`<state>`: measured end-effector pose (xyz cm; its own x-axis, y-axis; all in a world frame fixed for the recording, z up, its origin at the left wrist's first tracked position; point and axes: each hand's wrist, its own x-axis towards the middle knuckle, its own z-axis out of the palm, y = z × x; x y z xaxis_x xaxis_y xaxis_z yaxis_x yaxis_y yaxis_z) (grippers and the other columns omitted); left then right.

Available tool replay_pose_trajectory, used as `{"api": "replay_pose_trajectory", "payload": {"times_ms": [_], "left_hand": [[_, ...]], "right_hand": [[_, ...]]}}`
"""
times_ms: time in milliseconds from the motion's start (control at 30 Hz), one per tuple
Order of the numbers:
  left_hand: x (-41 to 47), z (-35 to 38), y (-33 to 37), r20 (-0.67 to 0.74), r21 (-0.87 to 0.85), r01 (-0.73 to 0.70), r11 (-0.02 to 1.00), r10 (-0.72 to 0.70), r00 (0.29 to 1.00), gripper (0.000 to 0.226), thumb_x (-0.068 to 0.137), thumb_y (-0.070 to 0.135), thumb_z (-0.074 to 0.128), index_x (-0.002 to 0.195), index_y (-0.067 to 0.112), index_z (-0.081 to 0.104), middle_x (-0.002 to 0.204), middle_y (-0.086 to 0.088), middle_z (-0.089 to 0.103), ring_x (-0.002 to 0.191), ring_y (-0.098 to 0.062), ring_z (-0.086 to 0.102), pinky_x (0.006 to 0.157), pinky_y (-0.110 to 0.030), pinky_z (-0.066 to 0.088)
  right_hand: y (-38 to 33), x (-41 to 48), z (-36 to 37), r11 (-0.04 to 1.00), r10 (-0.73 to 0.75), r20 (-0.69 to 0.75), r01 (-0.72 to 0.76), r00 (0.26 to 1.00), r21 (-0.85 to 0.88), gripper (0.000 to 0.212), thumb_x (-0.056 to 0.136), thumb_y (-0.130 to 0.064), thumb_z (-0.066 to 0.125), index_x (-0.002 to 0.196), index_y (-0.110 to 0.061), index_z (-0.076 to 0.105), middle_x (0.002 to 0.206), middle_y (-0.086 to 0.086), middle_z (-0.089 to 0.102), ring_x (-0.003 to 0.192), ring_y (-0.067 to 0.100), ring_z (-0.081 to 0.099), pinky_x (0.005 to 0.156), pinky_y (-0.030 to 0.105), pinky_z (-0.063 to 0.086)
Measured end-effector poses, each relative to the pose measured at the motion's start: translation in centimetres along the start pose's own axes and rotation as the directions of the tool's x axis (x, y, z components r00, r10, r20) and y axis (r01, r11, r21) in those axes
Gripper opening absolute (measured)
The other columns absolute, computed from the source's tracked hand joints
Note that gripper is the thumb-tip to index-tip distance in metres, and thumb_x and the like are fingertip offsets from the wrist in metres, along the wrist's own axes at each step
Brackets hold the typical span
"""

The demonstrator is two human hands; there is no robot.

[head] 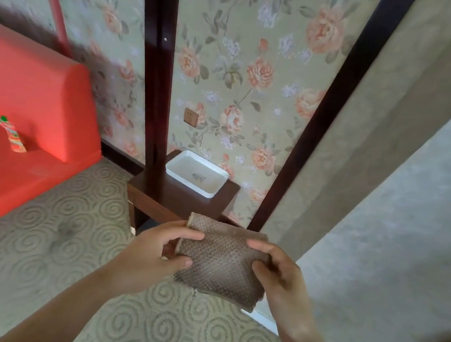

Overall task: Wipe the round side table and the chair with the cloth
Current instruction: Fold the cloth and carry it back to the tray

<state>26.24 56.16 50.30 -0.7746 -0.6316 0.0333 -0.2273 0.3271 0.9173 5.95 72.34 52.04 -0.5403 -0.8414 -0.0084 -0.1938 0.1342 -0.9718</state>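
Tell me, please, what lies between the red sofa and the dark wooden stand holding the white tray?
In the head view, only bare swirl-patterned carpet lies between the red sofa and the dark wooden stand.

Soft, even daylight fills an indoor scene, moderately bright, with no harsh glare. The red sofa (23, 108) glows strongly saturated, and a dim grey shadow smudges the floral wallpaper (243, 74) just behind its backrest. The white tray (196, 173) shows a faint sheen. Wide-angle distortion bends the dark wooden posts (157, 64) and tilts the walls outward toward the frame edges. The whole picture is slightly soft, with blur greatest at the left and bottom-right corners. Both hands cast little shadow on the carpet (43, 234).
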Motion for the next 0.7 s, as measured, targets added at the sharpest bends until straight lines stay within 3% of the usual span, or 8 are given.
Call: {"api": "replay_pose_trajectory", "payload": {"times_ms": [133, 200, 267, 367, 433, 533, 633, 700], "left_hand": [[8.6, -2.9, -3.6, -0.015, 0.065, 0.022, 0.998, -0.021, 1.0, 0.048, 0.086, 0.012, 0.078, 0.112, 0.052, 0.069, 0.12, 0.043, 0.057, 0.117, 0.013, 0.055, 0.093, -0.005, 0.042], [13.3, -4.0, -5.6, -0.027, 0.101, 0.047, 0.994, -0.045, 0.999, 0.05, 0.084, 0.013, 0.079, 0.107, 0.057, 0.068, 0.116, 0.049, 0.054, 0.113, 0.023, 0.051, 0.089, 0.002, 0.037], [18.2, -4.9, -7.9, -0.018, 0.139, 0.08, 0.987, -0.079, 0.997, 0.051, 0.083, 0.013, 0.08, 0.106, 0.056, 0.067, 0.121, 0.043, 0.052, 0.11, 0.025, 0.051, 0.086, 0.004, 0.036], [24.9, -5.7, -11.8, -0.007, 0.139, 0.18, 0.974, -0.181, 0.983, 0.053, 0.08, 0.008, 0.082, 0.108, 0.05, 0.067, 0.128, 0.026, 0.059, 0.108, 0.014, 0.059, 0.089, -0.004, 0.042], [29.5, -6.3, -14.6, -0.007, 0.119, 0.256, 0.959, -0.257, 0.966, 0.051, 0.079, 0.005, 0.081, 0.115, 0.04, 0.071, 0.129, 0.016, 0.063, 0.107, 0.006, 0.062, 0.092, -0.013, 0.044], [35.6, -6.9, -18.0, 0.051, 0.081, 0.351, 0.933, -0.356, 0.933, 0.048, 0.083, 0.005, 0.078, 0.124, 0.028, 0.07, 0.137, 0.01, 0.059, 0.111, 0.0, 0.062, 0.097, -0.023, 0.047], [40.5, -7.7, -20.7, 0.106, 0.062, 0.416, 0.907, -0.421, 0.901, 0.045, 0.086, 0.005, 0.075, 0.126, 0.026, 0.069, 0.142, 0.009, 0.057, 0.112, -0.006, 0.065, 0.101, -0.032, 0.051], [44.2, -8.4, -22.9, 0.123, 0.109, 0.439, 0.892, -0.451, 0.884, 0.046, 0.088, 0.007, 0.072, 0.13, 0.024, 0.066, 0.144, 0.006, 0.056, 0.113, -0.01, 0.065, 0.102, -0.036, 0.051]], "right_hand": [[2.2, 8.5, 1.6, 0.999, 0.043, 0.028, -0.043, 0.999, -0.026, 0.048, 0.095, 0.003, 0.057, 0.105, -0.041, 0.073, 0.088, -0.017, 0.067, 0.086, 0.007, 0.063, 0.076, 0.016, 0.047], [3.6, 13.5, 2.2, 0.997, 0.069, 0.055, -0.067, 0.996, -0.029, 0.046, 0.095, 0.001, 0.057, 0.107, -0.041, 0.073, 0.096, -0.023, 0.067, 0.095, 0.003, 0.063, 0.079, 0.016, 0.047], [5.5, 18.8, 2.7, 0.996, 0.092, 0.058, -0.091, 0.994, -0.013, 0.049, 0.095, 0.002, 0.056, 0.105, -0.044, 0.072, 0.104, -0.024, 0.068, 0.1, 0.0, 0.063, 0.079, 0.014, 0.049], [8.4, 26.5, 3.8, 0.993, 0.118, 0.065, -0.117, 0.991, -0.022, 0.054, 0.093, 0.002, 0.056, 0.102, -0.049, 0.07, 0.106, -0.032, 0.066, 0.1, -0.004, 0.061, 0.078, 0.011, 0.048], [10.2, 31.7, 4.7, 0.986, 0.164, 0.083, -0.16, 0.983, -0.052, 0.061, 0.09, 0.003, 0.055, 0.094, -0.057, 0.069, 0.102, -0.038, 0.064, 0.09, -0.007, 0.061, 0.07, 0.01, 0.046], [12.9, 38.2, 5.8, 0.963, 0.262, 0.056, -0.258, 0.963, -0.077, 0.06, 0.088, 0.004, 0.052, 0.087, -0.054, 0.069, 0.084, -0.02, 0.069, 0.054, -0.001, 0.053, 0.051, 0.019, 0.04], [15.1, 43.2, 7.2, 0.936, 0.338, 0.05, -0.33, 0.94, -0.121, 0.051, 0.093, -0.001, 0.05, 0.098, -0.049, 0.065, 0.083, -0.006, 0.069, 0.049, 0.005, 0.046, 0.047, 0.024, 0.035], [16.8, 46.3, 8.5, 0.909, 0.397, 0.042, -0.387, 0.917, -0.157, 0.045, 0.093, -0.005, 0.05, 0.104, -0.046, 0.065, 0.084, -0.007, 0.069, 0.05, 0.006, 0.048, 0.046, 0.025, 0.035]]}}
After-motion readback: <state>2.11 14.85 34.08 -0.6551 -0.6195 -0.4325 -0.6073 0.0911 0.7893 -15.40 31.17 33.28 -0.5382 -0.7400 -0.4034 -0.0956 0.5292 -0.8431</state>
